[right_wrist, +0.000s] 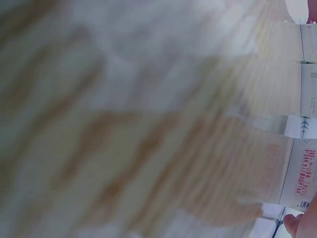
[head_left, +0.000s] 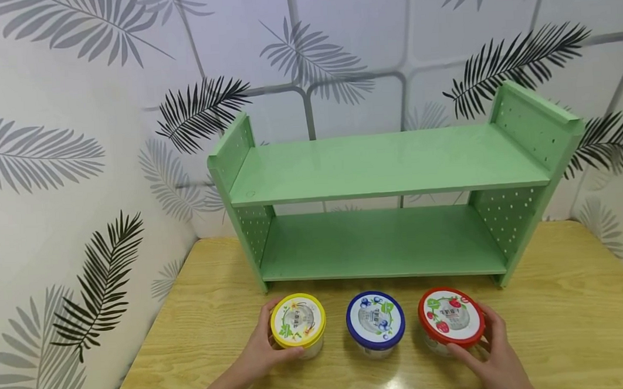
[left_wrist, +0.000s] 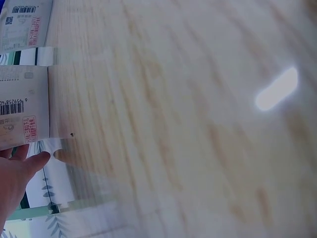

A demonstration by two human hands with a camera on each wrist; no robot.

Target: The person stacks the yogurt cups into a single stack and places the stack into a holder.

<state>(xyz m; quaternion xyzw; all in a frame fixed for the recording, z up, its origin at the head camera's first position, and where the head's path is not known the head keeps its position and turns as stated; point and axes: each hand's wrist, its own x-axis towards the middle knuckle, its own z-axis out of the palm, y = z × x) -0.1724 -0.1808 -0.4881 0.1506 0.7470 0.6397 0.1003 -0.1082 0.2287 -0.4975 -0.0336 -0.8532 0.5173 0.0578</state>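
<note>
Three round tubs with printed lids stand in a row on the wooden table point(head_left: 191, 318). At the left, my left hand point(head_left: 263, 344) holds the yellow-lidded tub point(head_left: 299, 321), thumb at its front and fingers round its left side. The blue-lidded tub point(head_left: 375, 320) stands untouched in the middle. On the right, the red-lidded tub point(head_left: 452, 314) is gripped by my right hand point(head_left: 497, 355), its thumb in front and fingers at the right side. The left wrist view shows a tub's barcoded wall point(left_wrist: 22, 104) above the left hand point(left_wrist: 17, 173).
Behind the tubs stands a green two-tier shelf point(head_left: 384, 161) with perforated side panels. Its lower board point(head_left: 377, 244) lies just past the row of tubs. A leaf-patterned wall point(head_left: 102, 141) borders the table at the left and back.
</note>
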